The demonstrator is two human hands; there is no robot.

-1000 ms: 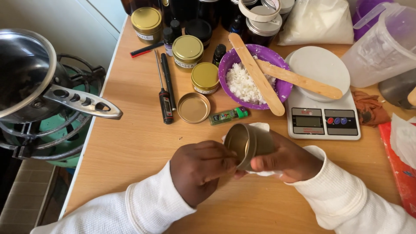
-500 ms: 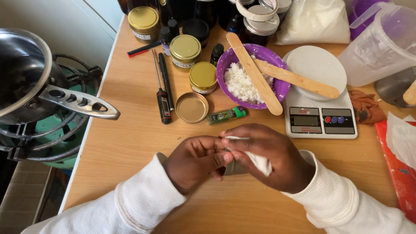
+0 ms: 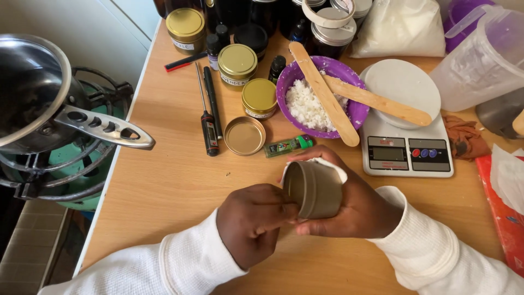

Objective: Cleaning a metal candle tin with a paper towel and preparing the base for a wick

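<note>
1. Head camera, looking down on a wooden table [image 3: 164, 186]: your right hand [image 3: 355, 210] wraps around a small round metal tin [image 3: 314, 190], tipped on its side with its open mouth facing left, just above the table's near edge.
2. A white cloth or tissue [image 3: 327, 164] is pressed between that hand and the back of the tin, showing along the tin's upper rim.
3. Your left hand [image 3: 254, 224] is curled closed, its fingertips at the tin's mouth; whether they pinch anything is hidden.
4. Both sleeves are white and ribbed.
5. Just beyond the hands lie a gold lid [image 3: 244, 135], upside down, and a small green bottle [image 3: 287, 146] on its side.
6. A purple bowl [image 3: 355, 109] of white flakes carries two wooden sticks [image 3: 325, 95] across its rim, one reaching over the white kitchen scale [image 3: 406, 150] beside it.
7. Gold-lidded jars [image 3: 237, 60], a probe thermometer [image 3: 209, 128] and a black pen lie left of the bowl.
8. A steel pan [image 3: 33, 93] sits on a gas burner off the table's left edge.
</note>
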